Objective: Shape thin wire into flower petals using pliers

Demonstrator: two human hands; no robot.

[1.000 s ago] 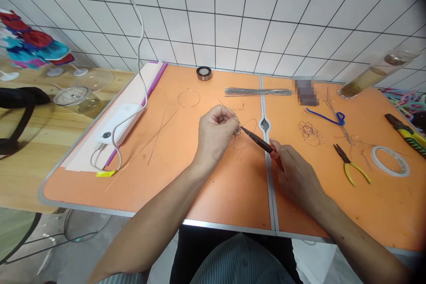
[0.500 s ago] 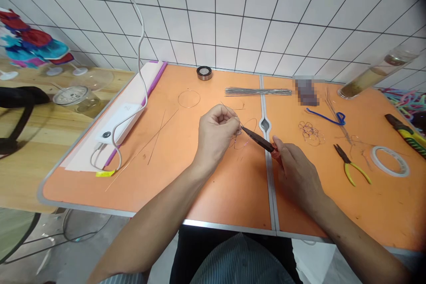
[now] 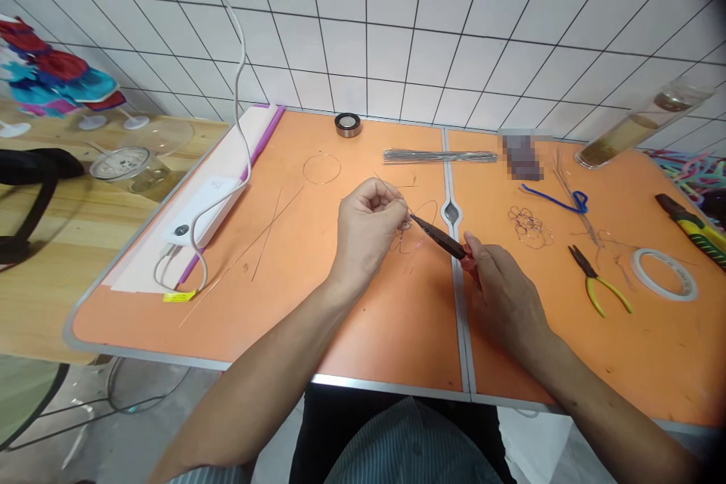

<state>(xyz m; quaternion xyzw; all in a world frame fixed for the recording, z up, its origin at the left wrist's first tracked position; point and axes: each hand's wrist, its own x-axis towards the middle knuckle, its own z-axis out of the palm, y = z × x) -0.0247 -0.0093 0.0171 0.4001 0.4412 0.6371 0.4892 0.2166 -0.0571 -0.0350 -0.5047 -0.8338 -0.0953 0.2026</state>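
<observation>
My left hand (image 3: 367, 231) is curled above the middle of the orange table (image 3: 318, 318), pinching a small looped piece of thin wire (image 3: 413, 233). My right hand (image 3: 502, 299) grips red-handled needle-nose pliers (image 3: 439, 240), whose dark tip touches the wire right at my left fingertips. Both hands are closed. The wire loops hang just above the tabletop, between the two hands.
A bundle of straight wires (image 3: 439, 156), a wire ring (image 3: 321, 168), a tape roll (image 3: 348, 124) and long loose wires (image 3: 266, 231) lie behind and left. To the right are a wire flower (image 3: 530, 227), blue wire (image 3: 559, 200), yellow pliers (image 3: 598, 280), white tape (image 3: 663, 274) and a bottle (image 3: 638, 125). A white power strip (image 3: 201, 208) sits left.
Almost nothing differs. My right hand and the pliers have shifted very slightly; my left hand keeps its pinch on the wire.
</observation>
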